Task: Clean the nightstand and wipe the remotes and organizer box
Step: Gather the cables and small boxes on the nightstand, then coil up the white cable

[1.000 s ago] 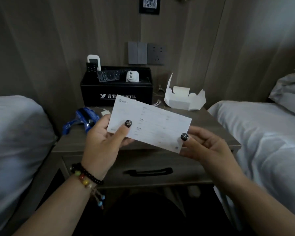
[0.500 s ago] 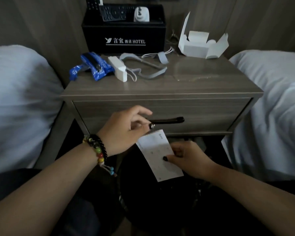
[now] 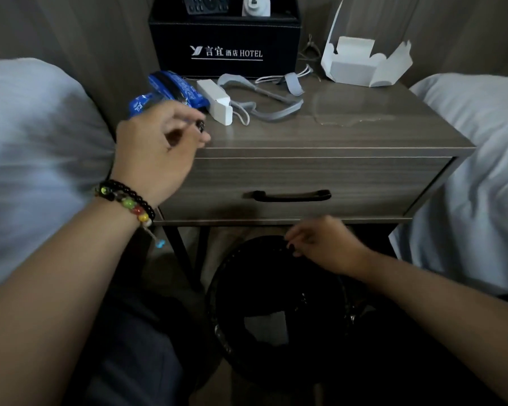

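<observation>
Fingers of the left hand point(image 3: 156, 150) curl loosely and hold nothing, reaching over the nightstand point(image 3: 320, 136) front corner toward the blue wrapper point(image 3: 170, 89). The right hand point(image 3: 323, 244) hangs relaxed and empty above the black bin point(image 3: 226, 288), where a paper card point(image 3: 266, 328) lies. The organizer box point(image 3: 223, 45) with a remote point(image 3: 206, 4) stands at the back. Best to gather wrapper, small white box point(image 3: 216, 102) and grey strap point(image 3: 276, 112) before wiping the wet patch point(image 3: 346, 112).

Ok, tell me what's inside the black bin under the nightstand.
Inside the black bin lies one pale paper card near the bottom. The dark liner hides anything else in there.
</observation>
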`<state>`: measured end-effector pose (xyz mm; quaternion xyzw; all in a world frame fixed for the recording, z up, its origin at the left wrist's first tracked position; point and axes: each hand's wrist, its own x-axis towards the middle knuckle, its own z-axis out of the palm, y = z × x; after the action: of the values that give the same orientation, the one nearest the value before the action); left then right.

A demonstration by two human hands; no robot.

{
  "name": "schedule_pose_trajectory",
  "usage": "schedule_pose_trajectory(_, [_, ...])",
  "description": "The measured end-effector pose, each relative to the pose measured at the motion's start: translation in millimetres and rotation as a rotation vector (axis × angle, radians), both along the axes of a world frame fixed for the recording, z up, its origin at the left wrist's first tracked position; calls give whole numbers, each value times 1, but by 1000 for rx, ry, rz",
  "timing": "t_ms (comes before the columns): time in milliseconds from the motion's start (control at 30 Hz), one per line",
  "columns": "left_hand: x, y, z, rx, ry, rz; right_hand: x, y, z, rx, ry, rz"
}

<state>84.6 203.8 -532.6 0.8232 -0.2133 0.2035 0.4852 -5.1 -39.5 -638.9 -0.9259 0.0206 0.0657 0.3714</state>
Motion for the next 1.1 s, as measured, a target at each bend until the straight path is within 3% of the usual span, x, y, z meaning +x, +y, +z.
schedule_pose_trajectory(233, [44,4,3,132,-121,260,12,-8,90,210,-189,-47])
schedule_pose_trajectory(367, [52,6,-4,343,22,413,15,11,103,533,-215,-116])
schedule_pose_trajectory(567, [57,-4,1,446,106,475,35,30,114,644,-295,-100])
schedule_pose_trajectory(900, [78,-17,16,55,215,462,53,49,123,742,-406,-148])
schedule_pose_trajectory(1100, [47,-15,22,-166,30,277,51,48,119,740,-465,-123])
